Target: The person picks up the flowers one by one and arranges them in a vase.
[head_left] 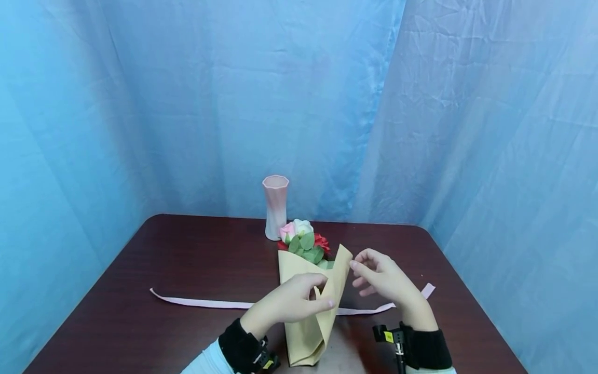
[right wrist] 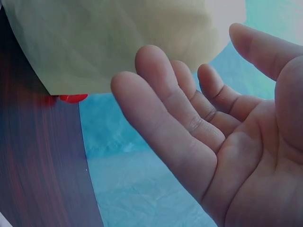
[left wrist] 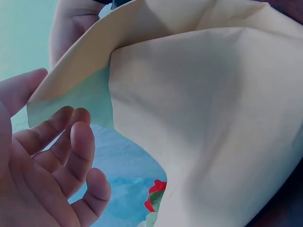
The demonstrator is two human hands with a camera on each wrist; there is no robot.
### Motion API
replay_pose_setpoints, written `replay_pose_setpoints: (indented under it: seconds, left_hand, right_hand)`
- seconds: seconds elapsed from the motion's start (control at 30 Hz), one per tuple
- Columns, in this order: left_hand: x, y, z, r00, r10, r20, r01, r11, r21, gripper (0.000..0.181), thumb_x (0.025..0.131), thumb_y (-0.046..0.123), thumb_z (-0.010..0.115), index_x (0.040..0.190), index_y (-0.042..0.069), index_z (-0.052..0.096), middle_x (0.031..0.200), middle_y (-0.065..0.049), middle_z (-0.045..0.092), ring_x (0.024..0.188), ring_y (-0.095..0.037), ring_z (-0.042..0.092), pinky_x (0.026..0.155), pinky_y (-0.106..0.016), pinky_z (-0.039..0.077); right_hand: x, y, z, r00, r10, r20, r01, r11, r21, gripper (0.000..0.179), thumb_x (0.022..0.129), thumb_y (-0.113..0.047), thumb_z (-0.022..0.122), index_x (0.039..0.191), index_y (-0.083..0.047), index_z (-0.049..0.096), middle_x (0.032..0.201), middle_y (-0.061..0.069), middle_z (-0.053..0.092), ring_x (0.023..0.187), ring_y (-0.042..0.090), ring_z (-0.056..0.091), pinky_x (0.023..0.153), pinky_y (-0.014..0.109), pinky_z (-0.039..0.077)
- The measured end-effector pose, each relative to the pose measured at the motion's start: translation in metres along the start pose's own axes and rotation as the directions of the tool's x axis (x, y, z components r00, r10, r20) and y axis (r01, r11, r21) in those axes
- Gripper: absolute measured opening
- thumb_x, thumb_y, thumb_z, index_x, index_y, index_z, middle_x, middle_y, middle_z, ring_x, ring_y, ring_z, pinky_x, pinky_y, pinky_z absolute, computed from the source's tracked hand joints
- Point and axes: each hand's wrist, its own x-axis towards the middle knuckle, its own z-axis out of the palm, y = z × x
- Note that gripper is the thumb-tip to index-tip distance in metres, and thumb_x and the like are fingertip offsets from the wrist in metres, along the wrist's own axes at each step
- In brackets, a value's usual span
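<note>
On a dark table (head_left: 201, 259), a bouquet (head_left: 303, 249) lies in cream paper (head_left: 301, 337)

Near the table's middle, with twelve o'clock pointing away from the person, the paper narrows to its folded end at six. Out of its mouth toward twelve show a pink flower (head_left: 288, 230), a white flower (head_left: 303, 227), red flowers (head_left: 322, 242) and green leaves (head_left: 307, 241).

From seven o'clock the left hand (head_left: 296, 298) reaches over the paper's front. Its fingers are loosely bent, the thumb apart from them; the left wrist view shows both at a raised flap (left wrist: 90, 71), but whether they press it I cannot tell.

At two o'clock the right hand (head_left: 380, 272) hovers just beside the paper's edge, its fingers spread and gently bent, its thumb held away. I cannot tell whether a fingertip touches the paper.

A pale ribbon (head_left: 205, 302) runs out past the paper toward nine and three o'clock, the three o'clock end passing by the right forearm. At eleven, just beyond the flowers, an upright pink-and-white vase (head_left: 276, 208) stands. Black bands (head_left: 427, 348) circle both wrists, and blue curtains (head_left: 280, 104) hang beyond the table from ten to two.
</note>
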Motion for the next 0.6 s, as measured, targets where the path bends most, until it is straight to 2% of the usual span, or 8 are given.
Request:
replay_pose_setpoints:
  seconds: [0.13, 0.23, 0.37, 0.53, 0.6]
  left_hand:
    - [0.001, 0.002, 0.005, 0.999, 0.007, 0.036, -0.008, 1.000, 0.006, 0.037, 0.098, 0.029, 0.070, 0.081, 0.004, 0.048, 0.060, 0.005, 0.037, 0.042, -0.002, 0.032, 0.049, -0.019, 0.031]
    - [0.002, 0.004, 0.009, 0.998, 0.022, 0.057, -0.022, 1.000, 0.007, 0.039, 0.098, 0.032, 0.069, 0.081, 0.004, 0.048, 0.060, 0.006, 0.036, 0.041, -0.002, 0.032, 0.047, -0.018, 0.031]
    - [0.004, 0.005, 0.015, 0.996, 0.022, 0.083, -0.024, 1.000, 0.017, 0.036, 0.098, 0.036, 0.069, 0.083, 0.008, 0.052, 0.065, 0.005, 0.043, 0.044, -0.001, 0.038, 0.048, -0.018, 0.035]
    - [0.005, 0.004, 0.022, 0.990, -0.007, 0.138, 0.003, 1.000, 0.026, 0.027, 0.097, 0.040, 0.070, 0.095, 0.015, 0.060, 0.077, 0.006, 0.054, 0.056, -0.001, 0.050, 0.055, -0.019, 0.045]
    - [0.006, 0.005, 0.024, 0.987, -0.018, 0.158, 0.013, 0.999, 0.031, 0.028, 0.096, 0.041, 0.071, 0.101, 0.015, 0.062, 0.081, 0.005, 0.057, 0.061, -0.001, 0.052, 0.058, -0.019, 0.047]
  right_hand:
    - [-0.002, 0.002, -0.005, 0.999, 0.035, -0.016, -0.035, 0.999, -0.001, 0.040, 0.101, -0.036, 0.065, 0.116, -0.001, 0.054, 0.104, 0.022, 0.068, 0.089, 0.035, 0.072, 0.066, 0.045, 0.061]
    - [-0.004, 0.002, -0.008, 0.998, 0.059, -0.032, -0.059, 0.998, 0.004, 0.043, 0.101, -0.039, 0.065, 0.117, -0.001, 0.054, 0.103, 0.021, 0.067, 0.089, 0.034, 0.072, 0.066, 0.045, 0.061]
    - [-0.006, 0.003, -0.013, 0.997, 0.075, -0.036, -0.074, 0.997, 0.019, 0.046, 0.101, -0.043, 0.063, 0.118, -0.001, 0.054, 0.103, 0.021, 0.064, 0.091, 0.037, 0.071, 0.066, 0.047, 0.061]
    - [-0.008, 0.004, -0.020, 0.996, 0.085, -0.026, -0.085, 0.996, 0.030, 0.047, 0.103, -0.044, 0.060, 0.122, -0.001, 0.054, 0.105, 0.022, 0.064, 0.094, 0.042, 0.070, 0.066, 0.049, 0.061]
    - [-0.009, 0.005, -0.024, 0.995, 0.093, -0.020, -0.093, 0.995, 0.037, 0.048, 0.103, -0.045, 0.059, 0.123, -0.001, 0.053, 0.106, 0.022, 0.063, 0.095, 0.042, 0.070, 0.067, 0.050, 0.060]
